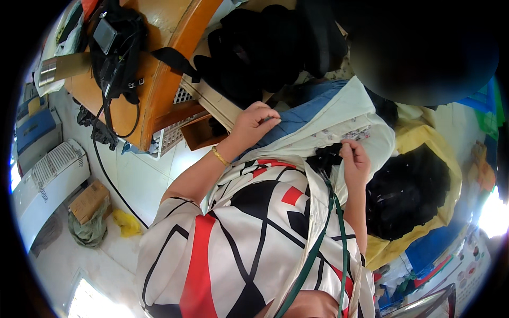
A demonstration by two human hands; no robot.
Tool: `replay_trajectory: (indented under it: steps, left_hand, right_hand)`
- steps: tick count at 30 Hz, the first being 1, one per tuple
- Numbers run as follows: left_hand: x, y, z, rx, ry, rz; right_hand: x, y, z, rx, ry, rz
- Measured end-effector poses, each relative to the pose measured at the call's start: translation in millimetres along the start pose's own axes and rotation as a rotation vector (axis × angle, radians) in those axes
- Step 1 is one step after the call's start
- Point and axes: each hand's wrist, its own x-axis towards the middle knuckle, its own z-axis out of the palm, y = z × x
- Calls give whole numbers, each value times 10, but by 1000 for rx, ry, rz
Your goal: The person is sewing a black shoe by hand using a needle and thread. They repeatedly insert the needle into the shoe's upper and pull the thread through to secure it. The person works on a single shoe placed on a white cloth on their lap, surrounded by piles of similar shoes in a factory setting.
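Nearest up, a white top with black and red shapes is worn, and a green cord is hung down its front. Just past that, both hands are kept narrow. The edge of a blue cloth is pinched by the left hand, thumb set against fingers. A bunched black piece is nipped at its end by the right hand; whether any of the white cloth is caught too can't really be told. That white cloth is spread beside the blue one, right in front of the body, with a flowery patch showing on it.

Off to the right, dark glossy stuff is held in a yellow sack. Ahead, a heap of black material is piled up past the blue cloth. To the left, an orange-brown wooden counter is topped with a black bag, cables and all. Down on the floor, a small cardboard box is perched on a greyish-green plastic bag, and a crumpled yellow bag is left just beside.
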Motion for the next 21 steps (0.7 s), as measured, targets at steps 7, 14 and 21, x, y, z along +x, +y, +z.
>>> replay_trajectory:
  steps: [7,14,21]
  left_hand:
    - [292,123,404,229,-113,136]
    - [498,353,-63,-480,-347,-477]
    - [609,954,-288,-492,-464,-462]
  right_hand:
    - [-36,-269,88,-202,-86,-120]
    - [1,-360,73,-147,-109,-89]
    - [341,-757,305,-66,-222,-342]
